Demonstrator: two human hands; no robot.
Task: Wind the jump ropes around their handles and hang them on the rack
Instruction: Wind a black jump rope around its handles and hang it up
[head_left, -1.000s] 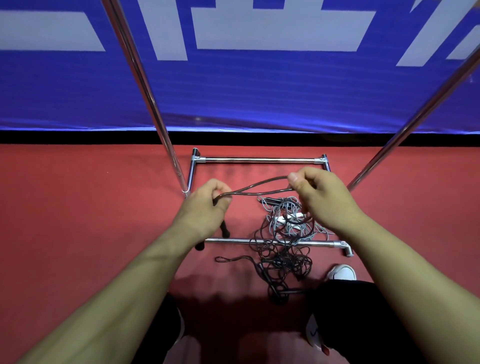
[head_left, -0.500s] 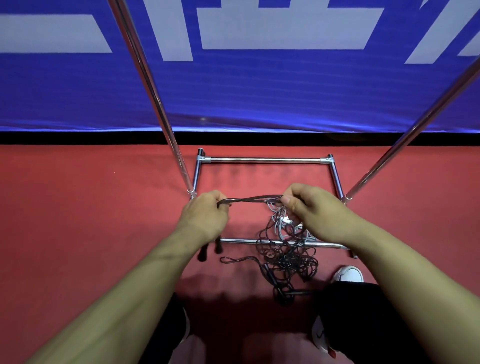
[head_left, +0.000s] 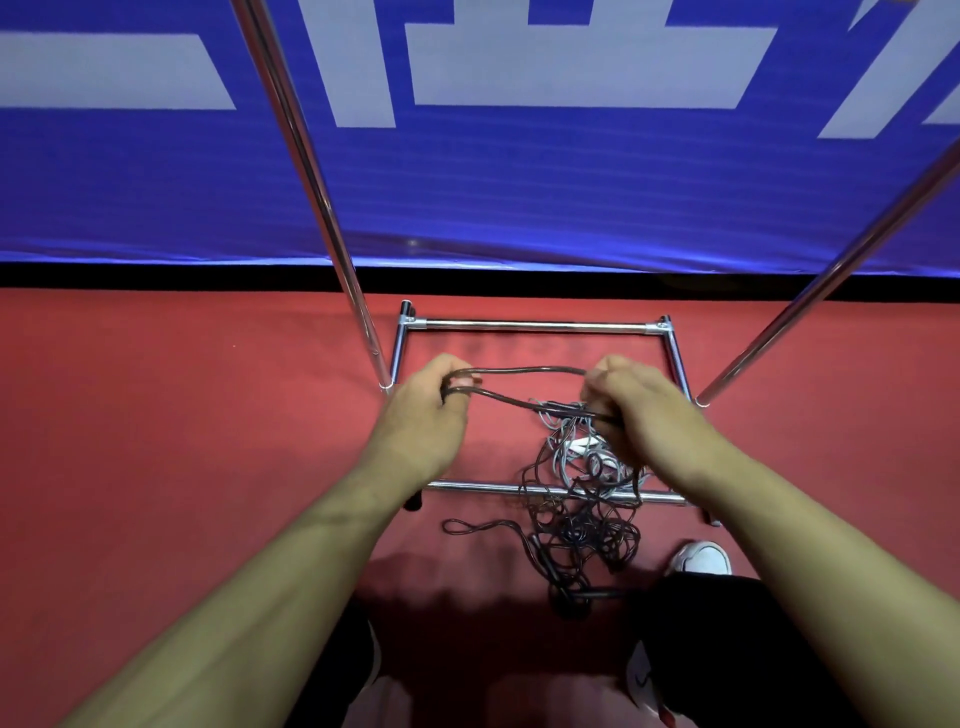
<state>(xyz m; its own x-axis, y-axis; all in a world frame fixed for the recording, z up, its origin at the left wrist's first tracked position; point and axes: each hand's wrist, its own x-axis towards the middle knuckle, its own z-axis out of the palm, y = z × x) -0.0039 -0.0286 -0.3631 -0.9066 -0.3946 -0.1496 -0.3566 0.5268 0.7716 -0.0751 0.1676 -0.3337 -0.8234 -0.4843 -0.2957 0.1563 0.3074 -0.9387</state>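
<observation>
The left hand (head_left: 427, 415) is holding a dark rope (head_left: 519, 371), with its fingers curled and the rope looping around the fingertips at the top of that grip. The right hand (head_left: 636, 410) is pinching the same rope, its fingers curled tightly around the strands. Between the two grips the rope is running as two strands: the upper one is arching from the left grip to the top of the right grip, and the lower one is slanting down toward the underside of the right grip. Directly below the right grip, a tangled pile of ropes (head_left: 582, 512), dark and grey ones mixed, is lying on the red floor (head_left: 156, 441) and draping over the near bar of the rack (head_left: 530, 326). The base of the rack is sitting on the floor beneath and beyond both grips, and its two chrome uprights are rising just outside each grip, one to the left of the left grip and one to the right of the right grip. A white shoe (head_left: 701, 558) is resting on the floor below the right grip, beside the pile.
</observation>
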